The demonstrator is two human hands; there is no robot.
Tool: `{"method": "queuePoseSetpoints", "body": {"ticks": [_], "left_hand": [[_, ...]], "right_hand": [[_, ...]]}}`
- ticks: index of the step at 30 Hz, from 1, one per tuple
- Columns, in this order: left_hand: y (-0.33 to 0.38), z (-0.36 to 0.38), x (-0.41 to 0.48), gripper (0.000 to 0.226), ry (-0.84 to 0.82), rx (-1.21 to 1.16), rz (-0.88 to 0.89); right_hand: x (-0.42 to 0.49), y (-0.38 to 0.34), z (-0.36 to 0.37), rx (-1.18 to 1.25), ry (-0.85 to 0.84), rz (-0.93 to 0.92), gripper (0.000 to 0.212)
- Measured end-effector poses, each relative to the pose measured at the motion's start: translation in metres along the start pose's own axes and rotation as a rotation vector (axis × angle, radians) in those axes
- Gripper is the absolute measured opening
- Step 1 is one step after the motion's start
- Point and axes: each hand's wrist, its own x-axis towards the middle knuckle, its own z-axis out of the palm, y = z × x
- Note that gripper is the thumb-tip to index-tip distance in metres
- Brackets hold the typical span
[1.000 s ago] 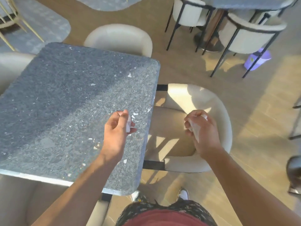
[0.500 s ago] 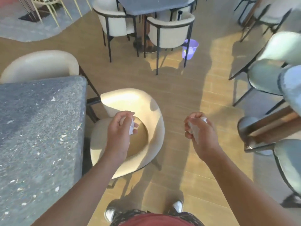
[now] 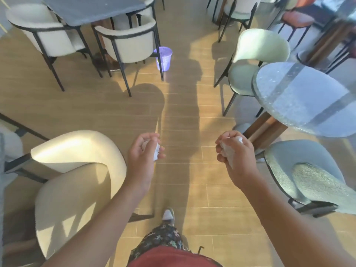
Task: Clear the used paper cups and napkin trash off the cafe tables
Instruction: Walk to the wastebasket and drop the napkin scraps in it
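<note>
Wood-plank flooring (image 3: pixel 107 112) runs up the middle of the frame between cafe seating, with long sunlit patches and the person's shadow across it. At upper centre a purple mesh wastebasket (image 3: pixel 163 59) stands upright on the floor, just beside the front leg of a cream armchair (image 3: pixel 129 42) that is pulled up to a grey rectangular worktop (image 3: pixel 92 7). The basket's mouth is angled away, so its contents cannot be made out.

Low in the frame both hands are held over the floor, apart from each other and well short of the basket. The left hand (image 3: pixel 143 153), left of centre, has its fingers curled round a crumpled napkin (image 3: pixel 156 150), white paper poking out between thumb and fingers. The right hand (image 3: pixel 236 155), right of centre, is closed tightly on a second crumpled napkin (image 3: pixel 228 151), which shows at the top of the fist and down along the palm side.

A cream chair (image 3: pixel 77 151) sits at lower left, near the left forearm. At right, a round speckled worktop (image 3: pixel 300 99) stands with a grey-green chair (image 3: pixel 308 170) below it in the frame.
</note>
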Motion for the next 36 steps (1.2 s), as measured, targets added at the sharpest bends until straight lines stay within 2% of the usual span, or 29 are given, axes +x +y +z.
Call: {"method": "queuePoseSetpoints", "body": {"ticks": [8, 18, 23, 27, 36], "left_hand": [[-0.012, 0.075, 0.133, 0.01, -0.064, -0.04, -0.006], [0.017, 0.13, 0.33, 0.014, -0.11, 0.006, -0.021], [0.024, 0.152, 0.405, 0.014, -0.107, 0.022, -0.019], [0.021, 0.176, 0.469, 0.015, -0.088, 0.02, -0.018], [0.015, 0.272, 0.651, 0.015, -0.041, 0.027, -0.005]], "right_hand": [[0.134, -0.028, -0.007, -0.006, 0.057, -0.012, 0.006], [0.329, -0.074, 0.056, 0.02, 0.075, 0.001, 0.006], [0.413, -0.084, 0.079, 0.04, 0.038, 0.001, 0.022], [0.487, -0.09, 0.088, 0.054, 0.022, 0.018, 0.006], [0.694, -0.124, 0.092, 0.06, -0.049, 0.048, 0.006]]}}
